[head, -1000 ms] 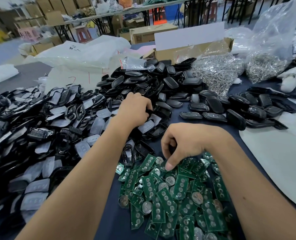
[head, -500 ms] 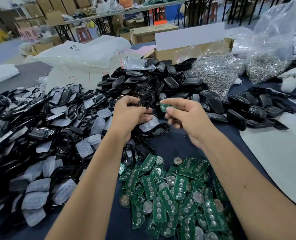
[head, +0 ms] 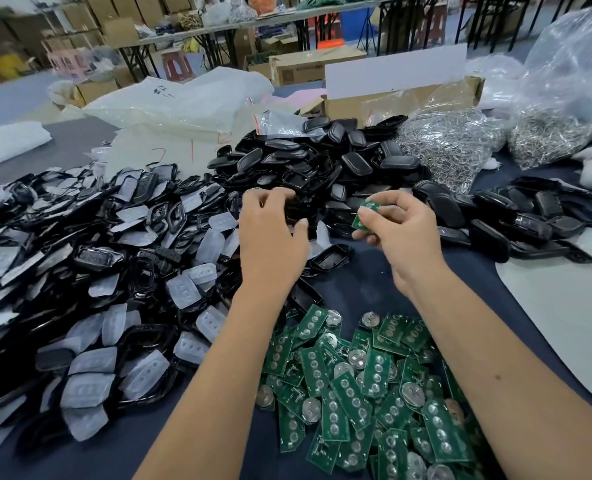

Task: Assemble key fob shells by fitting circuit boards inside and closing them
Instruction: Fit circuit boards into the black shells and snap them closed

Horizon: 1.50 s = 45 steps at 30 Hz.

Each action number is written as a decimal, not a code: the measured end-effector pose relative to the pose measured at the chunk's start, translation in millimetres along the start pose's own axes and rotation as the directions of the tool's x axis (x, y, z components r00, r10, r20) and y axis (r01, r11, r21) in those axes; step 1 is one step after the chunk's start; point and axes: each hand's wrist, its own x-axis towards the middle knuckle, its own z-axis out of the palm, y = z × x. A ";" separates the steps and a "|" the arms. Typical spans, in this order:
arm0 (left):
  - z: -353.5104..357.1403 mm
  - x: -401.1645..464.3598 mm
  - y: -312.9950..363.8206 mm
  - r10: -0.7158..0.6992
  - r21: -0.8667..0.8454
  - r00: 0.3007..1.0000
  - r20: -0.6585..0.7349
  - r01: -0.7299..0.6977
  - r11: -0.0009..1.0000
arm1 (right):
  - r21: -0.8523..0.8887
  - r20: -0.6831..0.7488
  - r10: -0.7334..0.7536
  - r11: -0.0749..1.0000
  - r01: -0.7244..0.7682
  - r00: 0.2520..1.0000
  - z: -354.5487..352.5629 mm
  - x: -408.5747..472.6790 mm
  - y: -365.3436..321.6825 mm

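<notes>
My left hand [head: 270, 237] hovers over the table's middle, its fingers and thumb curled round a black shell half [head: 293, 211], which is mostly hidden by the hand. To its right, my right hand [head: 405, 233] pinches a green circuit board [head: 364, 216] between thumb and fingers, a short gap away from the shell. A heap of green circuit boards [head: 357, 382] with coin cells lies near me, under my forearms. Black shell fronts with translucent button pads [head: 97, 271] are piled at the left.
Black shell backs [head: 322, 164] are heaped behind my hands. Closed fobs [head: 495, 223] lie at the right beside a white sheet [head: 564, 306]. Bags of metal rings [head: 450, 147] and a cardboard box [head: 391, 95] stand at the back, with a white plastic bag [head: 183, 98] at the back left.
My right hand took a board from the green heap and lifted it. My left hand rose from the shell pile with a black shell. Both now hover close together.
</notes>
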 end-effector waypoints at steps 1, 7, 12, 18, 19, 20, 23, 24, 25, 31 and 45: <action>2.6 1.0 2.8 0.073 0.059 0.997 0.024 -0.074 0.996 | 0.010 -0.013 -0.003 1.000 0.003 1.000 0.4 0.5 0.8; 16.0 3.3 22.4 0.207 0.217 0.843 0.497 -0.352 0.910 | 0.093 -0.060 0.012 0.996 -0.006 0.998 0.9 2.0 0.7; 13.4 4.5 22.6 0.151 0.038 0.893 0.425 -0.185 0.982 | 0.220 -0.087 0.128 0.970 -0.106 0.988 -1.1 2.2 -2.2; 1.3 -1.6 7.7 -0.014 -0.119 0.971 0.238 0.043 0.992 | 0.164 -0.053 0.106 0.982 -0.097 0.993 3.5 -1.2 -0.5; -0.9 -3.3 4.0 -0.042 -0.138 0.975 0.219 0.073 0.988 | 0.160 -0.041 0.101 0.983 -0.093 0.994 5.8 -2.8 0.1; -2.6 -4.5 0.4 -0.079 -0.151 0.975 0.206 0.111 0.982 | 0.161 -0.030 0.097 0.983 -0.091 0.995 8.1 -4.5 0.7; -6.3 -8.3 -7.5 -0.239 -0.215 0.952 0.193 0.279 0.936 | 0.144 -0.020 0.076 0.987 -0.072 0.997 14.9 -8.7 3.5; -6.3 -10.0 -8.9 -0.297 -0.280 0.932 0.206 0.347 0.895 | 0.099 -0.031 0.052 0.994 -0.048 0.998 15.8 -9.6 4.3; -5.8 -12.3 -9.5 -0.344 -0.359 0.911 0.228 0.407 0.840 | 0.055 -0.041 0.028 0.998 -0.025 0.999 16.3 -10.4 4.7; -5.7 -16.1 -9.7 -0.416 -0.615 0.853 0.315 0.517 0.595 | 0.104 0.017 -0.015 0.994 0.014 1.000 22.2 -16.6 7.2; -8.7 -16.9 -12.1 -0.407 -0.618 0.845 0.347 0.533 0.578 | -0.130 0.117 -0.080 0.987 0.095 0.990 34.0 -24.7 9.1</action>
